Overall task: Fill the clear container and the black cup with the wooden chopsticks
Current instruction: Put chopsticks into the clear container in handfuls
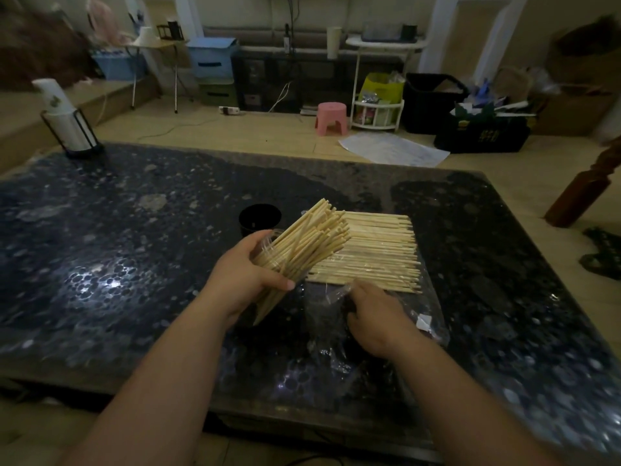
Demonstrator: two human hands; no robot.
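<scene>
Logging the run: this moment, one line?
left hand: holds clear container, chopsticks inside | right hand: on plastic wrap | black cup: no chopsticks

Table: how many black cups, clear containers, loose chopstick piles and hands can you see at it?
Black cup: 1
Clear container, gripped by the left hand: 1
Loose chopstick pile: 1
Hands, counting the right hand: 2
Total: 5

Cluttered home: pink stool (331, 118), storage bins (211, 58).
</scene>
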